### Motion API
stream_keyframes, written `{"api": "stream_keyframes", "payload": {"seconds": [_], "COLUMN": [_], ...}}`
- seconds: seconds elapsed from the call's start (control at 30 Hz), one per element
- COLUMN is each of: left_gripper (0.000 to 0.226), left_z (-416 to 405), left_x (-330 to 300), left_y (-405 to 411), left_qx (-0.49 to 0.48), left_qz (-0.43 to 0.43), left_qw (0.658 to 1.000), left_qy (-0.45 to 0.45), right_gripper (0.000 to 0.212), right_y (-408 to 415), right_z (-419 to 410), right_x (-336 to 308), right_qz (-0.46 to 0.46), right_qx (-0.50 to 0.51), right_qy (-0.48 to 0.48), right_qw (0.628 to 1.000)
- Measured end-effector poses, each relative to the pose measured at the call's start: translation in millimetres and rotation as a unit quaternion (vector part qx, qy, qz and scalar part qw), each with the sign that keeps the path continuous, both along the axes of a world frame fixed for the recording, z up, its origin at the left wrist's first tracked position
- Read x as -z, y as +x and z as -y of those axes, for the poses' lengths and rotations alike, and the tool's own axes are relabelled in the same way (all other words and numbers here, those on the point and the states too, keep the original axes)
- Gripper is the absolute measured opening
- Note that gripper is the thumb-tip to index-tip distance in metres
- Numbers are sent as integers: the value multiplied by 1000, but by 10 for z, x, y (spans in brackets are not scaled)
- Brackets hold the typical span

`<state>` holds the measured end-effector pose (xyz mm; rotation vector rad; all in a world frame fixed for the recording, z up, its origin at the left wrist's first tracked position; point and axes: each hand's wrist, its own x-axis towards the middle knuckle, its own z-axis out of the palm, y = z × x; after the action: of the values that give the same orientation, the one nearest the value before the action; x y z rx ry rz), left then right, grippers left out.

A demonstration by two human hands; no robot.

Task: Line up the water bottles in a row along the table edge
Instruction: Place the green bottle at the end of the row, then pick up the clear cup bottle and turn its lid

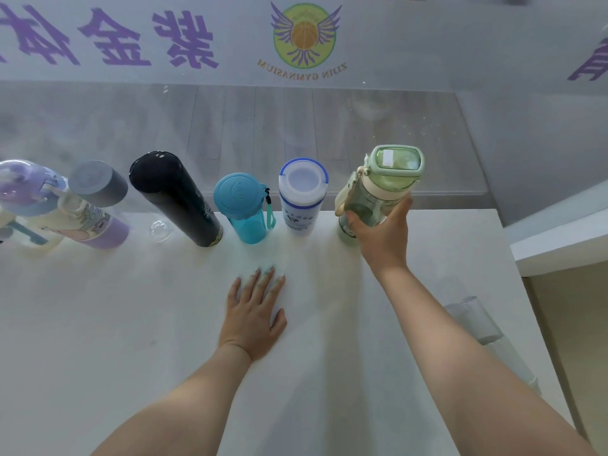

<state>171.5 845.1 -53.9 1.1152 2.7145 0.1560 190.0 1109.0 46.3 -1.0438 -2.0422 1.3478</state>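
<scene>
Several bottles stand in a row along the far edge of the white table. From the left: a pale bottle with a lilac lid, a purple-based bottle with a grey cap, a tall black flask, a teal bottle, and a white bottle with a blue rim. At the right end, my right hand grips the green bottle, whose base touches the table. My left hand lies flat on the table, fingers spread, holding nothing.
A clear glass stands near the table's right edge, beside my right forearm. A small clear round object lies between the grey-capped bottle and the black flask. Beyond the far edge is a drop to a grey floor and a printed wall.
</scene>
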Motion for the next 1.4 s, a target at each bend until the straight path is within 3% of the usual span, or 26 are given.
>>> {"api": "stream_keyframes", "payload": {"seconds": [0.47,0.63,0.87,1.13,1.27,1.4], "left_gripper": [64,63,64,60,61,62], "left_z": [6,16,3,-336,-641,-1021], "left_x": [-27,-44,-89,-115,-110,-131], "left_y": [-1,-1,-13,484,924,1445], "left_qx": [2,7,-13,-53,-59,-20], "left_qz": [16,16,49,49,58,82], "left_qw": [1000,1000,999,993,989,990], "left_qy": [-2,-14,8,88,121,117], "right_gripper": [99,97,74,27,27,45], "right_y": [-72,98,905,2126,2705,3089], "right_z": [39,35,40,-320,-611,-835], "right_x": [-26,-33,37,-13,-98,-60], "right_qz": [-13,60,174,197,178,229], "right_qx": [14,-24,-65,-98,-68,-93], "right_qy": [17,6,17,154,175,85], "right_qw": [1000,998,982,963,966,965]}}
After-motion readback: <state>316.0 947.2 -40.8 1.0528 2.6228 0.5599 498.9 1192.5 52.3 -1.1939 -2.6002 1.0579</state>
